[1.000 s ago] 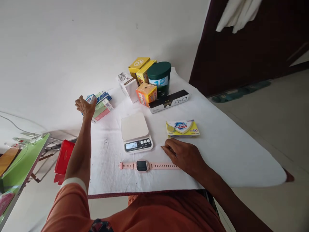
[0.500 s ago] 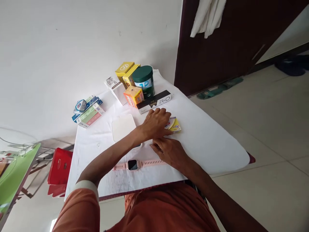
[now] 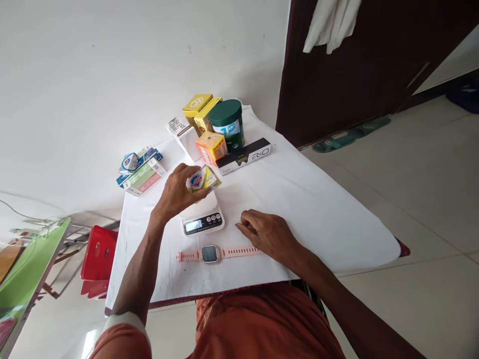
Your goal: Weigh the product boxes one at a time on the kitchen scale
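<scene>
Gripping yellow-and-white carton (image 3: 210,178) in the fingers of the left hand (image 3: 176,193), with thumb along the near side and fingertips over the far edge. Holding it tilted above the pan of the white scale (image 3: 204,223); can't tell if touching. Judging by looks: fairly light, stiff card, slightly slick print, not fragile but dentable at corners. Best taken across opposite sides near one end, with a modest pinch. Resting right hand (image 3: 267,232) on the white-covered counter (image 3: 318,214) with fingers curled, right of the scale, near the strap end of pink watch (image 3: 210,254); can't tell if fully closed. Farther out: long black-and-white box (image 3: 247,155), orange box (image 3: 212,146), green tub (image 3: 226,113).
</scene>
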`<state>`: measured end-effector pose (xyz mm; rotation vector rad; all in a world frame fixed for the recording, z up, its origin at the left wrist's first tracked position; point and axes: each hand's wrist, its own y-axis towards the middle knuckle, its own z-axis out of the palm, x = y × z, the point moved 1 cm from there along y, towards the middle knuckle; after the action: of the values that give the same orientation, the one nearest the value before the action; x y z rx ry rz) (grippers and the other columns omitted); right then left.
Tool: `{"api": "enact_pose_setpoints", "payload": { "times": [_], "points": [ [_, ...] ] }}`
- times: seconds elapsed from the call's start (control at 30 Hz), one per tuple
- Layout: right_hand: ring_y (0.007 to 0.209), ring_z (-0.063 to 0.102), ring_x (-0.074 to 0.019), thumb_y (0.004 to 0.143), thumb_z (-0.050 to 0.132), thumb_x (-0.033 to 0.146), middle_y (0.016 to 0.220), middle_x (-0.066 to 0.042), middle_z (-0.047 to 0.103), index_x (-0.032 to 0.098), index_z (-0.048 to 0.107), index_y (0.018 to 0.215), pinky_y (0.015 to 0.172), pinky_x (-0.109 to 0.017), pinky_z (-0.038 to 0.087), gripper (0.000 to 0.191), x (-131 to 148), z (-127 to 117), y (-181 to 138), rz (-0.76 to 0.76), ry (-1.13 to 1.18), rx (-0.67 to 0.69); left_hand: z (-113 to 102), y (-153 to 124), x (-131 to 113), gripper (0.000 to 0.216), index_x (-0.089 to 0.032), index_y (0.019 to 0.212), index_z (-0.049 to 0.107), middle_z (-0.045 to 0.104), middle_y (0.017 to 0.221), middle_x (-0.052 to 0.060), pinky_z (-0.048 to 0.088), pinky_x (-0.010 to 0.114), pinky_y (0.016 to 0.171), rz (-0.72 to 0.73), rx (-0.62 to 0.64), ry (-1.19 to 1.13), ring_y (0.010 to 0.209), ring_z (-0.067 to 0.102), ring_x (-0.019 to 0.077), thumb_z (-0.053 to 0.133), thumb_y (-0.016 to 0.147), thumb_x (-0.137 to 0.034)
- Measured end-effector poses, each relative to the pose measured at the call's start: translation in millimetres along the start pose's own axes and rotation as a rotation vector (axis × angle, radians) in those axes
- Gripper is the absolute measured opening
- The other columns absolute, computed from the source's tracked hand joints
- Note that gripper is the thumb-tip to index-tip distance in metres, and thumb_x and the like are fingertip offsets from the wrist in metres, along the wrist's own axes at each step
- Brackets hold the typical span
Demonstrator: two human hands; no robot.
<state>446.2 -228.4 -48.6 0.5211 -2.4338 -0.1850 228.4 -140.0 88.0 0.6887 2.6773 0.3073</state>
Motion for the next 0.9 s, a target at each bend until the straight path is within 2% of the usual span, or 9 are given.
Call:
{"api": "enact_pose_setpoints", "payload": {
  "times": [0.17,0.3,0.43,0.57,0.73,0.9],
  "points": [
    [0.065,0.057,-0.0132,0.096,0.061,0.025,0.077,0.001,0.066,0.021,0.054,0.078,0.062,-0.026,0.034,0.02,8,-25,10,0.041,0.009,0.247,-2,-31,26,0.044,-0.019,0.117,0.073,0.07,0.106,0.008,0.056,0.038,0.084,-0.151,0.15,0.065,0.094,0.069,0.0239,0.082,0.077,-0.034],
    [0.067,0.056,-0.014,0.098,0.059,0.025,0.078,0.0,0.066,0.021,0.054,0.077,0.061,-0.027,0.031,0.022,17,-43,33,0.004,-0.083,0.381,4,-40,35,0.046,-0.02,0.122,0.071,0.07,0.112,0.009,0.056,0.041,0.087,-0.197,0.183,0.068,0.1,0.069,0.0267,0.08,0.08,-0.039],
    [0.073,0.06,-0.0155,0.1,0.054,0.022,0.086,-0.003,0.07,0.019,0.058,0.08,0.063,-0.028,0.029,0.021,16,-38,57,-0.027,-0.175,0.379,1,-41,41,0.055,-0.02,0.129,0.067,0.069,0.116,0.01,0.055,0.043,0.092,-0.191,0.183,-0.006,0.108,0.068,0.0277,0.078,0.083,-0.049],
    [0.077,0.063,-0.0165,0.103,0.05,0.023,0.091,-0.006,0.073,0.018,0.063,0.088,0.064,-0.029,0.028,0.021,6,-20,60,-0.081,-0.22,0.318,-6,-37,38,0.058,-0.021,0.131,0.065,0.067,0.119,0.011,0.057,0.04,0.088,-0.153,0.115,-0.066,0.108,0.069,0.0254,0.07,0.089,-0.06],
    [0.076,0.064,-0.0165,0.105,0.046,0.025,0.092,-0.006,0.073,0.017,0.065,0.094,0.062,-0.029,0.027,0.023,0,-10,52,-0.079,-0.222,0.236,-13,-28,26,0.05,-0.022,0.13,0.064,0.067,0.122,0.011,0.056,0.04,0.095,-0.072,0.021,-0.042,0.111,0.067,0.0248,0.068,0.093,-0.055],
    [0.075,0.064,-0.017,0.106,0.043,0.025,0.091,-0.007,0.072,0.017,0.064,0.093,0.059,-0.03,0.023,0.026,0,-8,49,-0.102,-0.249,0.206,-18,-35,27,0.05,-0.024,0.137,0.058,0.064,0.128,0.011,0.053,0.04,0.099,-0.113,-0.151,-0.021,0.117,0.064,0.024,0.067,0.095,-0.05]
  ]
}}
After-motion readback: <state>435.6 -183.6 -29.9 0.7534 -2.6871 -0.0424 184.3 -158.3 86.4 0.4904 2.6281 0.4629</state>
